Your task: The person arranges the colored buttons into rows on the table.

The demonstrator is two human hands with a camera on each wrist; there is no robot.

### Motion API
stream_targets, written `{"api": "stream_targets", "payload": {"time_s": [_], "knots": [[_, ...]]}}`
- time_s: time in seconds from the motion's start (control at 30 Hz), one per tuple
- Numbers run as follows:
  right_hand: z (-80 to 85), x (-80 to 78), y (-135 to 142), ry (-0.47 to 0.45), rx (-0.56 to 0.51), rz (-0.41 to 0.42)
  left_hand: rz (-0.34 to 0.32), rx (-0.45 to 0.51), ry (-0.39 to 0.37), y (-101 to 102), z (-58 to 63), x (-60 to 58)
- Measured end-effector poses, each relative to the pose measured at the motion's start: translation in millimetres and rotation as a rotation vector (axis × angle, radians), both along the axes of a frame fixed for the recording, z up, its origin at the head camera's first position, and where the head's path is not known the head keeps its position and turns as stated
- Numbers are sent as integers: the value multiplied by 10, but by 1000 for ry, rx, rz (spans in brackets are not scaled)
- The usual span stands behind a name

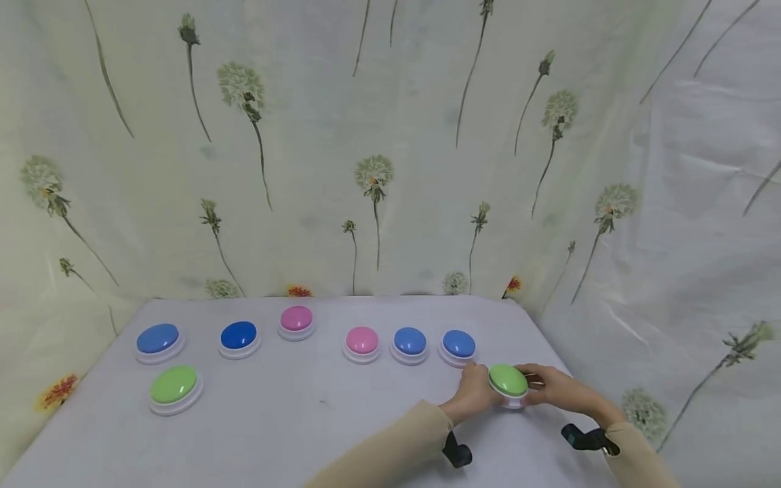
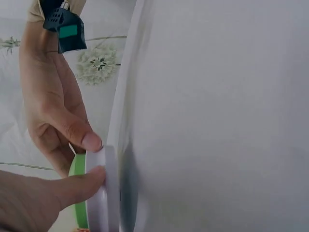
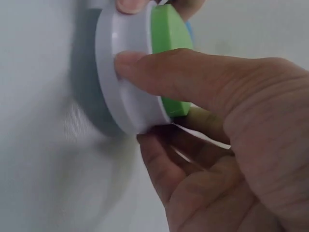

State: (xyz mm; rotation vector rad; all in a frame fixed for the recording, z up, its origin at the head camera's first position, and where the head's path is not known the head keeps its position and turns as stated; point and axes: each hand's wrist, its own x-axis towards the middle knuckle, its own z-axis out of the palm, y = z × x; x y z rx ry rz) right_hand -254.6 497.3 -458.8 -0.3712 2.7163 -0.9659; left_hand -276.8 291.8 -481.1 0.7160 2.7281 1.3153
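A green push button with a white round base point(image 1: 508, 379) is held between both hands at the right part of the white table. My left hand point(image 1: 473, 393) grips its left side, and my right hand point(image 1: 560, 389) grips the right side. In the left wrist view, two thumbs press on the white rim point(image 2: 99, 205), and the base is close over the tabletop. The right wrist view shows the right thumb on the white base point(image 3: 137, 104) and fingers curled round its other side. Just behind the left hand stands a blue button point(image 1: 459, 344).
Along the back are another blue button point(image 1: 410, 343), two pink buttons point(image 1: 362, 341) point(image 1: 296, 319) and a darker blue one point(image 1: 238, 336). At the left stand a blue button point(image 1: 157, 339) and a green button point(image 1: 173, 386). A dandelion-print cloth point(image 1: 305, 135) hangs behind the table point(image 1: 274, 434).
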Motion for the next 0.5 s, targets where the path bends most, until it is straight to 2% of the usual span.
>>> {"api": "stream_targets", "payload": {"time_s": [0.13, 0.27, 0.37, 0.5], "knots": [[-59, -134, 171, -1, -14, -12, 146, -8, 22, 259, -19, 16], [-101, -222, 296, 42, -47, -22, 231, 37, 26, 429, -59, -2], [-130, -276, 375, 66, -74, -30, 249, 107, -1, 491, -76, -26], [-196, -320, 470, 84, -106, -86, 241, 142, 44, 520, -111, -35]]}}
